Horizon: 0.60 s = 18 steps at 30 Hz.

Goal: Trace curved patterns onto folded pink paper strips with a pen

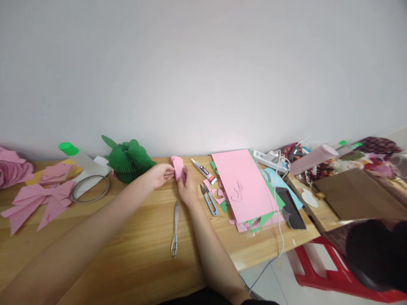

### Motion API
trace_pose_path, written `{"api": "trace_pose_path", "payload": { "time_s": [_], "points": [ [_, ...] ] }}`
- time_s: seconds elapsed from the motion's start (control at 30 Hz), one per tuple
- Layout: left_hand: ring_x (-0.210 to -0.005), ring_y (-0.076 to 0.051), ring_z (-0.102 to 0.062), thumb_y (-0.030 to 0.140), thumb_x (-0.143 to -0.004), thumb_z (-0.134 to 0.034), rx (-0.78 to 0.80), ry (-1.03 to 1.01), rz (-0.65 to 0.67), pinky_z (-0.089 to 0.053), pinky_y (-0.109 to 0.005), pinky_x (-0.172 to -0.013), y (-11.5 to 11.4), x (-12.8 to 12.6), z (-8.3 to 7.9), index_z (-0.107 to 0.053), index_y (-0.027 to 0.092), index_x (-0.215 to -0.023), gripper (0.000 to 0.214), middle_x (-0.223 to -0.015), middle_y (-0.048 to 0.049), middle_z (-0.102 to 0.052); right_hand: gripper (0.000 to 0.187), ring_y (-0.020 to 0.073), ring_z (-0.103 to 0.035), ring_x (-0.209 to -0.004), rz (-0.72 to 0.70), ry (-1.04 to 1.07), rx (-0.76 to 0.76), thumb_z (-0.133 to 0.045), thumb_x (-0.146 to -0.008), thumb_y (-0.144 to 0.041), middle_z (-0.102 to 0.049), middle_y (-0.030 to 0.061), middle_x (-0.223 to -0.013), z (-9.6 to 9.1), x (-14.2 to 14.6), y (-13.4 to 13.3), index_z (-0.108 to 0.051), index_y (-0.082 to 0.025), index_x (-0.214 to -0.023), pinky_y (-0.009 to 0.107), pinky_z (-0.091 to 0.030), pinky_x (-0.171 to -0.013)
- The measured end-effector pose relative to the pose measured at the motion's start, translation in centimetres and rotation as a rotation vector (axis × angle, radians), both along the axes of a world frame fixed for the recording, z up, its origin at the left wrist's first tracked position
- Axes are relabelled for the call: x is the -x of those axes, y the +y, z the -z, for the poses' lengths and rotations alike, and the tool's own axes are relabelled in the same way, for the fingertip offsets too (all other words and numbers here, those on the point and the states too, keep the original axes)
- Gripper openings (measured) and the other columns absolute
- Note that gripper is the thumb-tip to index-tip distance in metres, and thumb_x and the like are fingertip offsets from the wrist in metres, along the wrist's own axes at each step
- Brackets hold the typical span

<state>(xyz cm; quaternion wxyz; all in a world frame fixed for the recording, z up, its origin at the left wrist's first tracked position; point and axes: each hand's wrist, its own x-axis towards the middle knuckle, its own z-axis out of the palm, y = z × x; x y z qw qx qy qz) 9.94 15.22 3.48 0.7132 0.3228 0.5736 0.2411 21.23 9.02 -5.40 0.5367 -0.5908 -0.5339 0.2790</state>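
Observation:
Upright above the table, a small stack of cut pink paper (177, 164) is held between my two hands. My right hand (188, 188) grips its lower right side, thumb in front. From the left, the fingers of my left hand (162, 174) are closed at the paper's left edge. Just below lies a pen (175, 228) on the wooden table (136, 250). A glue tube marked B-7000 (203, 171) and blue-handled thread snips (209, 200) rest to the right of my right hand. Left of my left hand sits a green folded-paper piece (127, 161).
Pink paper sheets (244, 178) lie over green sheets and scraps. Beyond are a phone (291, 207), a power strip (271, 161) and a trailing cable (282, 237). At left are a pink paper bow (41, 199), a tape ring (90, 189) and a green-capped bottle (81, 159). A red stool (337, 271) stands below.

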Motion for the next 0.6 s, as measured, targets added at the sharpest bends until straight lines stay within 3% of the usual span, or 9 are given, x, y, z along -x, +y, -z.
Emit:
{"api": "trace_pose_path", "payload": {
  "time_s": [0.2, 0.43, 0.5, 0.6],
  "points": [
    [-0.107, -0.023, -0.064, 0.036, -0.096, -0.062, -0.107, 0.092, 0.117, -0.056, -0.045, -0.09, -0.2, -1.2, 0.4, -0.058, 0.016, -0.126, 0.036, -0.126, -0.0103, -0.061, 0.046, 0.027, -0.063, -0.121, -0.006, 0.173, -0.012, -0.06, -0.082, -0.027, -0.067, 0.0134, -0.131, 0.1, 0.2, 0.1, -0.057, -0.019, -0.128, 0.047, -0.044, -0.109],
    [-0.106, -0.023, -0.064, 0.036, -0.097, -0.061, -0.341, 0.057, 0.073, -0.057, -0.044, -0.089, -1.2, -1.0, 0.9, -0.058, 0.016, -0.126, 0.036, -0.125, -0.0101, -0.061, 0.049, 0.0251, -0.054, -0.132, 0.073, 0.394, -0.035, -0.052, -0.089, -0.038, -0.057, 0.0144, -0.141, -1.2, -0.9, 0.1, -0.049, -0.019, -0.134, 0.048, -0.04, -0.113],
    [-0.102, -0.022, -0.065, 0.032, -0.095, -0.063, -0.406, 0.015, 0.065, -0.057, -0.042, -0.088, -2.2, 0.1, 0.6, -0.061, 0.015, -0.12, 0.031, -0.119, -0.0091, -0.064, 0.049, 0.0249, -0.057, -0.127, 0.013, 0.446, -0.029, -0.05, -0.09, -0.042, -0.061, 0.013, -0.137, -2.1, -1.0, -0.2, -0.051, -0.02, -0.134, 0.047, -0.044, -0.108],
    [-0.098, -0.021, -0.067, 0.015, -0.084, -0.066, -0.524, -0.006, 0.003, -0.054, -0.036, -0.089, -4.5, 2.0, 0.0, -0.063, 0.015, -0.103, 0.02, -0.101, -0.0058, -0.07, 0.044, 0.0262, -0.068, -0.109, -0.197, 0.487, -0.007, -0.062, -0.083, -0.044, -0.072, 0.0113, -0.119, -3.7, 0.0, -1.3, -0.061, -0.02, -0.12, 0.043, -0.055, -0.094]
  ]
}}
